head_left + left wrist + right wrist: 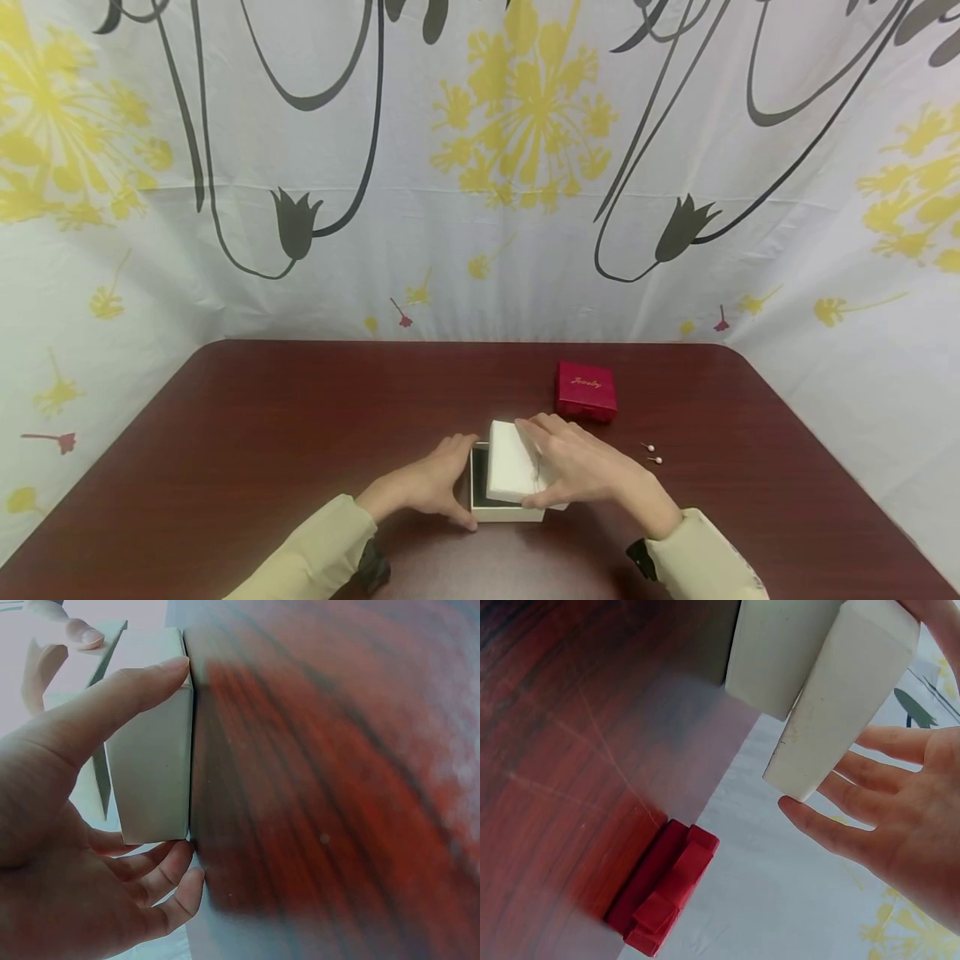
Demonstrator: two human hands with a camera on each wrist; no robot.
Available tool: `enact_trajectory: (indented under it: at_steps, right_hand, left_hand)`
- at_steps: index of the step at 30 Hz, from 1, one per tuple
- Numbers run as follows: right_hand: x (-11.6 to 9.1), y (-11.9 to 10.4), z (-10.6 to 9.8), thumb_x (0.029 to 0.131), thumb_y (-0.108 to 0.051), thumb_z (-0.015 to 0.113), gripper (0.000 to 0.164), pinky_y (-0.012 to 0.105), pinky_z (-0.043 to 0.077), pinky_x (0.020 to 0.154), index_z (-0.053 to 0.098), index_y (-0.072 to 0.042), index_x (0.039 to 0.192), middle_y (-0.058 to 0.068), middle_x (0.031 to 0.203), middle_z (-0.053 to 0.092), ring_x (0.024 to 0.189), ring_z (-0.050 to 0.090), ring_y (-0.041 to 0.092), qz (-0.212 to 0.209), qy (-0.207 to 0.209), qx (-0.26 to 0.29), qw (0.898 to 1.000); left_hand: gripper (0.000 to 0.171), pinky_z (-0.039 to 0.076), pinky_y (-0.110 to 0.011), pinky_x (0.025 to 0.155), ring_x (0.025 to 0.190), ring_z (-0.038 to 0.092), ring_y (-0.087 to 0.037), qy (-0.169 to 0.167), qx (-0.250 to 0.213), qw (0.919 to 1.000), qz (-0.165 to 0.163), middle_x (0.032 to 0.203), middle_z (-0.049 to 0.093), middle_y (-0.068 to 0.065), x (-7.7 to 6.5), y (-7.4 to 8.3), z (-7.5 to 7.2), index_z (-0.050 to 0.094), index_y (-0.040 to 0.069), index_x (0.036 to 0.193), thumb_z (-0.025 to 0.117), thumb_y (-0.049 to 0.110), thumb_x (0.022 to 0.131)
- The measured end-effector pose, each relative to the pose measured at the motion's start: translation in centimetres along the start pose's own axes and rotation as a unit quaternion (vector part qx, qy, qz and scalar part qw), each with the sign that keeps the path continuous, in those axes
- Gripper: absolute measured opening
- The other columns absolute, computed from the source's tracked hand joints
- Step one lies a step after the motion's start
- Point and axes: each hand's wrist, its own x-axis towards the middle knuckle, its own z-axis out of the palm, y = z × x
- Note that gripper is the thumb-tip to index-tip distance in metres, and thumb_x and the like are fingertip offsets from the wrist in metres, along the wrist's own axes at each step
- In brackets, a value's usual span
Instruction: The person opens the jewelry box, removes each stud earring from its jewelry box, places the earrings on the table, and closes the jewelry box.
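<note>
- White box base (507, 516): stands flat on the counter (337, 417), roughly midway between its left and right edges, well apart from the far edge. Dark interior (480, 471) visible along the base's left side.
- White lid (512, 462): tilted over the base, its right end lower and reaching past the base's right end; lid and base not aligned.
- Left hand (431, 481): grips the base at its left end, thumb on the near wall, fingers bent round the far left corner and parted to the base's width.
- Right hand (573, 461): holds the lid from above and right, thumb at the near side, fingers at the far side, spread to the lid's width.
- Red box (586, 392): gold lettering on top; beyond the right hand, toward the counter's far right corner.
- Two pearl-headed pins (654, 455): lie near each other, between the red box and the counter's right edge.
- Patterned cloth (450, 250): hangs behind the counter's far edge.
</note>
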Motion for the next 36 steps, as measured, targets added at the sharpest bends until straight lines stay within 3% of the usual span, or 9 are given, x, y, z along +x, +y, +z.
enact_trajectory:
  at_steps: [8,20,36]
  right_hand:
    - [0.4,-0.5,0.2,0.061,-0.049,0.073,0.082,0.034,0.047,0.078,0.048,-0.001,0.122,0.007,0.111,0.051,0.096,0.048,0.015,0.002,-0.01,0.004,1.0]
    - [0.8,-0.9,0.4,0.061,-0.052,0.071,0.081,0.034,0.046,0.078,0.048,-0.003,0.122,0.005,0.108,0.051,0.095,0.048,0.014,-0.003,-0.012,-0.004,1.0]
    - [1.0,-1.3,0.5,0.061,-0.054,0.071,0.082,0.032,0.046,0.076,0.048,-0.003,0.121,0.005,0.108,0.051,0.093,0.049,0.014,-0.016,-0.007,-0.008,1.0]
  left_hand:
    - [0.105,0.03,-0.043,0.1,0.122,0.032,-0.032,-0.001,-0.007,1.0,-0.002,0.129,0.036,-0.02,0.0,0.1,0.0,0.023,-0.008,0.132,0.083,0.033,0.056]
    - [0.101,0.034,-0.039,0.097,0.114,0.037,-0.027,0.013,-0.006,0.9997,0.02,0.123,0.041,-0.014,0.0,-0.1,-0.1,0.027,-0.006,0.13,0.083,0.031,0.055]
    - [0.105,0.032,-0.042,0.098,0.118,0.034,-0.029,0.004,-0.024,0.9996,0.013,0.127,0.037,-0.017,0.0,-0.1,-0.2,0.022,-0.008,0.133,0.082,0.03,0.057]
